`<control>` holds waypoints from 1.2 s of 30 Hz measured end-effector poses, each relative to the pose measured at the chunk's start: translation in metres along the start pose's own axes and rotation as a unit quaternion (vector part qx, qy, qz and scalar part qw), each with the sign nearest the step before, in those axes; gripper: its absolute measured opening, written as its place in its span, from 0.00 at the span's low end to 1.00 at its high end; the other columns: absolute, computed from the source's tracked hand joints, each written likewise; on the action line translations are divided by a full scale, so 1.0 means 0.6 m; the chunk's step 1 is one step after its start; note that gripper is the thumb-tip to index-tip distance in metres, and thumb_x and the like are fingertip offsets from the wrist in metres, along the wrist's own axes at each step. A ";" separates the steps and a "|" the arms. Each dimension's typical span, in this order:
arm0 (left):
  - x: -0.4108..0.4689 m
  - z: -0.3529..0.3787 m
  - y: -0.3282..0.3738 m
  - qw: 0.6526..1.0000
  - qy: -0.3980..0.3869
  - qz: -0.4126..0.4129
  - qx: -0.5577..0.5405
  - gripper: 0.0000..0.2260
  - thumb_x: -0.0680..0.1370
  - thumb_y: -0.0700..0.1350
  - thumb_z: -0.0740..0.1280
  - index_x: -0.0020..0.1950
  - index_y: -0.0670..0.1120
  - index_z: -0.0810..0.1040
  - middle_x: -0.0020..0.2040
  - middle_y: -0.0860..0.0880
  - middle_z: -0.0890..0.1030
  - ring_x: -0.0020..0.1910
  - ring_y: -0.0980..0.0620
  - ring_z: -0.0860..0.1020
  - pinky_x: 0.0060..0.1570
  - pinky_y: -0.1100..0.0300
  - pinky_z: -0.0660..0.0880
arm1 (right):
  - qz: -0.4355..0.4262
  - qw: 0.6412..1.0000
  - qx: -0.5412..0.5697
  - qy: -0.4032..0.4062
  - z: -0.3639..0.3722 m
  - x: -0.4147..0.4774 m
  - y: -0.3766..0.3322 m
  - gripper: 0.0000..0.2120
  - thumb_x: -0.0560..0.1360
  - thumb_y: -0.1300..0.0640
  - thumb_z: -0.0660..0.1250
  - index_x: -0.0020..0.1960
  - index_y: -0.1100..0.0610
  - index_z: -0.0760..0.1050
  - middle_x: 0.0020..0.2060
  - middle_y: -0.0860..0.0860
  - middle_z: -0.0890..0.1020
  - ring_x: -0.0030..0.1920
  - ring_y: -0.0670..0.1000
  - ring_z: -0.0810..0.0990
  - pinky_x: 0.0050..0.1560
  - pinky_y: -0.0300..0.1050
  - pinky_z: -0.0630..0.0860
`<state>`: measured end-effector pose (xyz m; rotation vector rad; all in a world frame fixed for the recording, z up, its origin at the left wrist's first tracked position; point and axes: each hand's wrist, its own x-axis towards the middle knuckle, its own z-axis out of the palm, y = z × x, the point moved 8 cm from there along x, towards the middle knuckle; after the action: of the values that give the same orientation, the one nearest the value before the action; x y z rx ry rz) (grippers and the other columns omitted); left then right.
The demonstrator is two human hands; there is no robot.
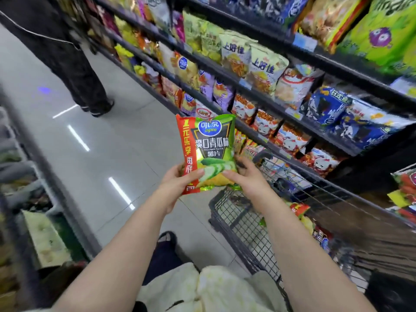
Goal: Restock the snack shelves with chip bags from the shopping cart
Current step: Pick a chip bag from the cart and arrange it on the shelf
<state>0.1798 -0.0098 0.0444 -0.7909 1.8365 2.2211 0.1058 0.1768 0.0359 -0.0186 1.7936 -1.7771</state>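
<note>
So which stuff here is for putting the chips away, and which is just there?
For the job: green chip bag, left hand, right hand, shopping cart, snack shelves.
Just there: another person's legs, display case on the left, floor.

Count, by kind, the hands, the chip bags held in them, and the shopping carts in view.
Hands: 2, the left hand and the right hand
Held bags: 1, the green chip bag
Carts: 1, the shopping cart
Total: 4
</note>
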 end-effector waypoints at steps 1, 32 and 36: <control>0.007 -0.025 0.014 1.000 0.023 0.008 -0.002 0.47 0.50 0.62 0.83 0.65 0.48 0.74 0.52 0.49 0.85 0.49 0.49 0.84 0.44 0.56 0.80 | -0.006 1.000 0.000 -0.003 0.021 0.019 -0.014 0.33 0.53 0.38 0.81 0.54 0.36 0.73 0.55 0.52 0.83 0.50 0.50 0.85 0.45 0.46 0.81; 0.492 -0.164 0.885 0.942 -0.097 0.309 0.088 0.31 0.63 0.63 0.76 0.60 0.48 0.79 0.47 0.53 0.85 0.42 0.58 0.84 0.35 0.67 0.77 | -0.311 0.918 -0.018 0.247 0.186 0.465 -0.773 0.20 0.74 0.49 0.71 0.63 0.40 0.71 0.51 0.47 0.83 0.49 0.42 0.83 0.47 0.41 0.78; 0.530 -0.094 0.984 0.927 -0.113 0.338 0.115 0.25 0.69 0.61 0.74 0.60 0.49 0.78 0.50 0.52 0.84 0.45 0.55 0.84 0.39 0.63 0.77 | -0.330 0.905 -0.008 0.270 0.126 0.493 -0.855 0.19 0.74 0.50 0.72 0.62 0.40 0.72 0.54 0.51 0.82 0.53 0.50 0.82 0.59 0.60 0.77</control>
<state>-0.3312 -0.2702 0.3967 0.1828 2.4302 2.2283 -0.3080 -0.0661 0.3915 -0.1748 2.3913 -2.4116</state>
